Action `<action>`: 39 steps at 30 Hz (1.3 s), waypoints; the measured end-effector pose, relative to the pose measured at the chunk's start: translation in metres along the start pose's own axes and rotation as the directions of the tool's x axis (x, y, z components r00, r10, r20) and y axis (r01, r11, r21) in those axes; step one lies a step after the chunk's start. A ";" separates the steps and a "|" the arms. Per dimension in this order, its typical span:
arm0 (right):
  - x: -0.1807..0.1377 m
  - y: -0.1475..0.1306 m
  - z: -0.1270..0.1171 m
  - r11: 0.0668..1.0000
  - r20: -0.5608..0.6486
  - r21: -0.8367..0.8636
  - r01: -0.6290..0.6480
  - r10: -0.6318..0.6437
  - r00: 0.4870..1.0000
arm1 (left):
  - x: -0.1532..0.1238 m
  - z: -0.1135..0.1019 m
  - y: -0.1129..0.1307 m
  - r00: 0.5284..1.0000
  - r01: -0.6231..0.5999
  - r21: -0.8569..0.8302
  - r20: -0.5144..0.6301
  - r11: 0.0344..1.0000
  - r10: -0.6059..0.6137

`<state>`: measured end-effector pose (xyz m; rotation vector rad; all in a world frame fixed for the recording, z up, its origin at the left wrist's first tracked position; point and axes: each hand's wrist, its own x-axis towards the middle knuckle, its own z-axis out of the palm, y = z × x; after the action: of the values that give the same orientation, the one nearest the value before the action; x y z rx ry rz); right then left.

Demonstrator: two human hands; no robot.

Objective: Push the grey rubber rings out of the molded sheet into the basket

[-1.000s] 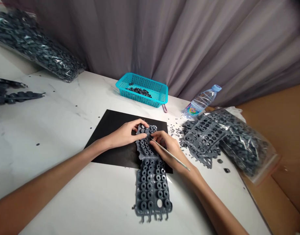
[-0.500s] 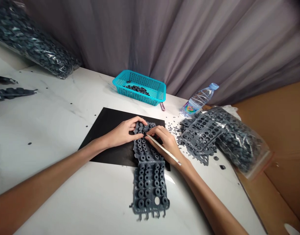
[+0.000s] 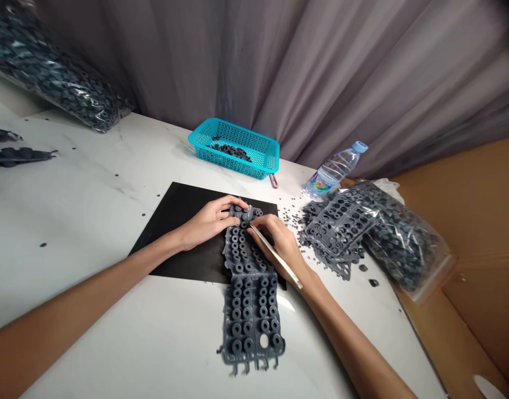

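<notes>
A long grey rubber sheet of moulded rings (image 3: pixel 252 299) lies across a black mat (image 3: pixel 183 233) on the white table. My left hand (image 3: pixel 208 220) pinches the sheet's far end, fingers curled on it. My right hand (image 3: pixel 277 241) is closed on a thin metal pick (image 3: pixel 275 256), its tip set against a ring near the sheet's far end. Both hands nearly touch there.
A teal basket (image 3: pixel 254 160) holding loose grey rings stands behind the mat. To the right lie emptied grey sheets (image 3: pixel 333 227), a clear bag of parts (image 3: pixel 404 238), a water bottle (image 3: pixel 331 169) and scattered bits. Another bag (image 3: pixel 50 77) sits far left. Cardboard (image 3: pixel 479 221) borders the right.
The view has shifted slightly, so everything sits a little further left. My right hand with the pick has crept toward the sheet's far end; my left hand keeps its hold.
</notes>
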<state>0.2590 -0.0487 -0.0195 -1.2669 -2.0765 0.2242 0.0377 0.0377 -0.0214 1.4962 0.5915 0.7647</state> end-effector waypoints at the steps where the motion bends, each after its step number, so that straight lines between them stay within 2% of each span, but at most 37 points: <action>1: 0.000 0.000 0.000 1.000 0.003 -0.001 -0.004 0.004 1.000 | 0.000 0.000 0.000 1.000 -0.004 0.000 0.001 1.000 0.004; 7: 0.003 0.000 0.000 0.999 0.019 -0.039 0.022 -0.021 1.000 | 0.000 0.001 0.000 1.000 -0.026 -0.003 0.008 1.000 0.026; 18: 0.005 -0.006 0.001 0.989 0.047 -0.145 -0.005 0.012 0.999 | -0.001 0.004 -0.001 0.999 -0.046 0.055 -0.016 0.997 0.047; 25: 0.005 -0.010 0.002 0.991 0.027 -0.115 -0.061 0.065 0.998 | -0.001 0.004 -0.006 0.996 -0.088 0.107 -0.011 0.990 0.090; 29: 0.005 -0.013 0.003 0.992 0.016 -0.119 -0.052 0.054 0.998 | -0.001 0.005 -0.006 0.996 -0.086 0.091 -0.013 0.992 0.088; 39: 0.003 -0.009 0.009 0.967 0.052 -0.256 -0.004 0.018 0.998 | -0.001 0.006 -0.007 0.997 -0.083 0.022 -0.001 0.996 0.083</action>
<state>0.2464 -0.0485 -0.0203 -1.4373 -2.1987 -0.0065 0.0427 0.0338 -0.0284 1.5477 0.5436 0.8263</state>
